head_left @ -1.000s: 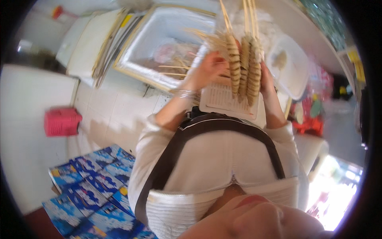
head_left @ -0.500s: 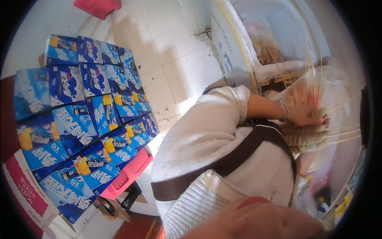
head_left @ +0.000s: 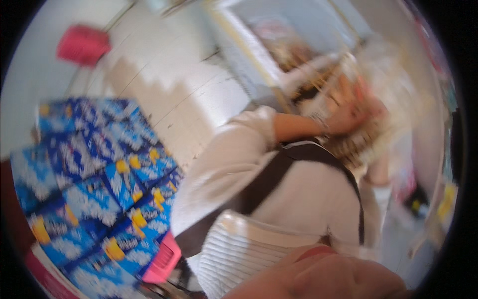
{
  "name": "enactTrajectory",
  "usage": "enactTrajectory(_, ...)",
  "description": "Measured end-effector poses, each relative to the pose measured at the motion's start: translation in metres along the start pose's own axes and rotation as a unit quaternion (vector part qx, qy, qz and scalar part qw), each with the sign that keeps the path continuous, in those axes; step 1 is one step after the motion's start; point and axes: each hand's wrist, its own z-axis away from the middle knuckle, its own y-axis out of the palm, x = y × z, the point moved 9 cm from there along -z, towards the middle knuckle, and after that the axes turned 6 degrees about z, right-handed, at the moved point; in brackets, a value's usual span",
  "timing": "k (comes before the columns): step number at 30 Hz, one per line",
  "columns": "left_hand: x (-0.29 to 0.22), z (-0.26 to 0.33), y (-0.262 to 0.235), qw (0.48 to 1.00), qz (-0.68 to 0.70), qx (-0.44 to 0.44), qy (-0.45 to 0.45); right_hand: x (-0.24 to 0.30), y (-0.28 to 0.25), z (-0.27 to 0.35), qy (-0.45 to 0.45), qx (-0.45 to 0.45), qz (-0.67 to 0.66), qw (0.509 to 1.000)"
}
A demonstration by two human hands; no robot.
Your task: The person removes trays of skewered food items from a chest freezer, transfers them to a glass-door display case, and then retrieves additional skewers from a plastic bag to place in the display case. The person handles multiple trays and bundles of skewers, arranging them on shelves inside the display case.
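Note:
The picture is smeared by motion. My left hand (head_left: 348, 112), with a bracelet at the wrist, lies on a bundle of tan skewered food and thin wooden sticks (head_left: 361, 144), held against my chest. My right forearm (head_left: 379, 172) rises toward the same bundle from below, and its hand is lost in the blur behind the bundle. A crumpled clear wrapper (head_left: 388, 74) shows just above the hands. I wear a white top with a black strap (head_left: 264, 184) across it.
A white chest freezer (head_left: 249, 60) with its inside showing stands just ahead of the hands. Stacked blue cartons (head_left: 99, 189) fill the left side, with a pink basket (head_left: 162, 259) below them. Another pink basket (head_left: 82, 45) sits at the far left on the pale tiled floor (head_left: 189, 94).
The view has swung sharply left and down, so the blue cartons now fill the left. The skewer bundle went from upright in both hands to lying across my chest under the left hand.

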Motion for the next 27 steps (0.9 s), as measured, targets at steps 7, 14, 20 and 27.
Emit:
enactTrajectory(7, -0.002, 0.017, -0.054, 0.988, -0.075, -0.127, 0.053, -0.022, 0.042, -0.045, 0.026, 0.104, -0.014, 0.994)
enactTrajectory(14, 0.008, 0.009, -0.047, 0.994, -0.06, -0.086, 0.025, -0.015, 0.044, -0.04, -0.029, 0.112, -0.033, 0.993)
enactTrajectory(20, 0.021, 0.007, -0.044, 0.998, -0.032, -0.049, -0.029, 0.007, 0.063, -0.031, -0.042, 0.145, 0.024, 0.988)
enactTrajectory(27, 0.003, -0.031, -0.056, 0.993, -0.062, -0.076, -0.06, 0.002, 0.05, -0.037, -0.071, 0.135, 0.138, 0.979)
